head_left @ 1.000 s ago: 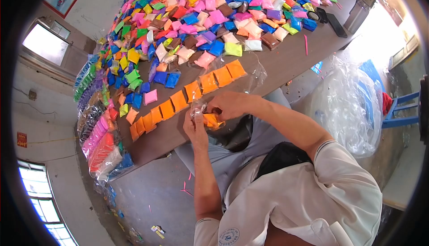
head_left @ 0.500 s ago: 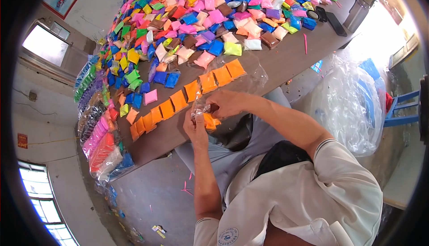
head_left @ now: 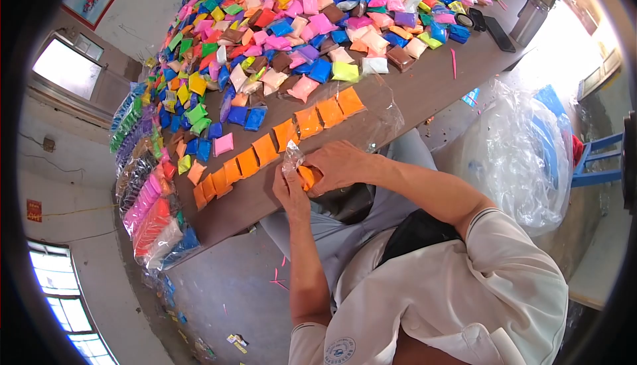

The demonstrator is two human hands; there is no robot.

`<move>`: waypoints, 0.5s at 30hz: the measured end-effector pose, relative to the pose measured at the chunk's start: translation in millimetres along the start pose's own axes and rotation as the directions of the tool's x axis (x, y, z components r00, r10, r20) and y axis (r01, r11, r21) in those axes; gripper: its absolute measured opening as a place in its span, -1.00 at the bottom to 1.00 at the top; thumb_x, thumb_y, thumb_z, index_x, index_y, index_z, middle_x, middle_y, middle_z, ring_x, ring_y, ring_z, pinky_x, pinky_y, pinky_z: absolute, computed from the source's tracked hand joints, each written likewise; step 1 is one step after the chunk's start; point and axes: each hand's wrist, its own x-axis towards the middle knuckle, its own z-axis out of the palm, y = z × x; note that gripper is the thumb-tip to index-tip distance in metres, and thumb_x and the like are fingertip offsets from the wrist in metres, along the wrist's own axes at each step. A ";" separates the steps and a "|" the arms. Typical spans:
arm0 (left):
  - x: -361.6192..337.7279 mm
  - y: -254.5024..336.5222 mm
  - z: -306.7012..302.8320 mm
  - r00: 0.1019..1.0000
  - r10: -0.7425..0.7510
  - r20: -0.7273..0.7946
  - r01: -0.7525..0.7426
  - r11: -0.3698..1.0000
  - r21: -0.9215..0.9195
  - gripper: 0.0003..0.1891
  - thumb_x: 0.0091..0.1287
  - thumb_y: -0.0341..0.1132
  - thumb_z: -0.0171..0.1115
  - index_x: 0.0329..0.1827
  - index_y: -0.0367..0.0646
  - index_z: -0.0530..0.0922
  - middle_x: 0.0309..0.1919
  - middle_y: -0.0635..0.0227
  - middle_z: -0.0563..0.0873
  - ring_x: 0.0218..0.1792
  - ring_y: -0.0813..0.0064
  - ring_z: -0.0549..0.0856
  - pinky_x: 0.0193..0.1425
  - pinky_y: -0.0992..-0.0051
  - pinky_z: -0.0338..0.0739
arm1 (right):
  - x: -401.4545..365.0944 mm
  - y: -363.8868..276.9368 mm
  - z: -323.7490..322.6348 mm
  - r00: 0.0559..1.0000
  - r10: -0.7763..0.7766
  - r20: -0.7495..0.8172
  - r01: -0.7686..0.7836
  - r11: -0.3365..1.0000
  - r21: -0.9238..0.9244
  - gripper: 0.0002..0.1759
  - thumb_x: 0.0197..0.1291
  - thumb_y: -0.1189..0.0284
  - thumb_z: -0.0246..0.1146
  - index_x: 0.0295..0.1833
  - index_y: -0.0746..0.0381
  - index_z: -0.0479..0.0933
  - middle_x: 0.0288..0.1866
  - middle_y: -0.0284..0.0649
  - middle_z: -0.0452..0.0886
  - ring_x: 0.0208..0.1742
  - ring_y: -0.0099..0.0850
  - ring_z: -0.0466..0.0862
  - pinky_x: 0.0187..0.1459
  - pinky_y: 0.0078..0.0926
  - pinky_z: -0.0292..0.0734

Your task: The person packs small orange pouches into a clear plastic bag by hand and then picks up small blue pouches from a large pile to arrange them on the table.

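An orange packet (head_left: 306,177) is held between my two hands at the near edge of the table. My left hand (head_left: 288,187) is closed on its left side, and crumpled clear plastic (head_left: 292,153) sticks up above the fingers. From the right, my right hand (head_left: 341,165) curls its fingers around the same packet and partly hides it. Just beyond the hands, a slanting row of flat orange packets (head_left: 265,149) lies on the brown table (head_left: 424,91). Thin clear film (head_left: 381,110) spreads at the row's right end.
A big heap of coloured packets (head_left: 312,23) covers the far part of the table. Bagged packets (head_left: 149,206) line the left edge. A black phone (head_left: 499,35) and a metal flask (head_left: 531,20) are at the right. Clear plastic bags (head_left: 521,159) stand beside a blue stool (head_left: 597,159).
My right hand has shifted slightly down and right and now wraps around the orange packet. The packet has risen closer to my left fingers. Clear plastic now stands up above the left hand.
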 end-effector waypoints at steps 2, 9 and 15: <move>0.3 -0.8 0.1 1.000 0.012 -0.003 -0.012 1.000 0.011 -0.59 0.58 -0.07 0.00 -0.01 -0.32 0.57 -0.18 0.34 0.65 -0.18 0.56 0.57 -0.09 0.52 0.50 | 0.0 0.6 1.6 1.000 0.014 -0.011 -0.013 1.000 0.016 -0.44 -0.13 -0.04 0.42 -0.18 0.20 0.62 -0.30 -0.08 0.71 -0.22 -0.05 0.72 -0.16 -0.11 0.61; 2.0 1.7 -0.6 1.000 -0.013 -0.002 0.013 1.000 -0.020 -0.61 0.55 -0.09 0.07 -0.01 -0.32 0.56 -0.18 0.35 0.65 -0.16 0.56 0.58 -0.07 0.52 0.50 | 4.3 2.6 11.1 0.993 0.027 -0.111 -0.025 0.999 0.027 -0.41 -0.11 -0.01 0.44 -0.11 0.23 0.59 -0.31 -0.05 0.70 -0.24 -0.01 0.71 -0.15 -0.10 0.60; 1.2 -0.8 -3.2 1.000 -0.011 0.026 0.010 1.000 0.029 -0.68 0.49 -0.19 0.17 0.03 -0.33 0.60 -0.16 0.34 0.66 -0.14 0.55 0.61 -0.02 0.52 0.52 | 8.7 10.7 7.8 0.997 -0.060 0.042 0.060 0.998 0.002 -0.41 -0.09 -0.04 0.43 -0.16 0.26 0.60 -0.30 -0.02 0.70 -0.23 0.02 0.70 -0.16 -0.10 0.59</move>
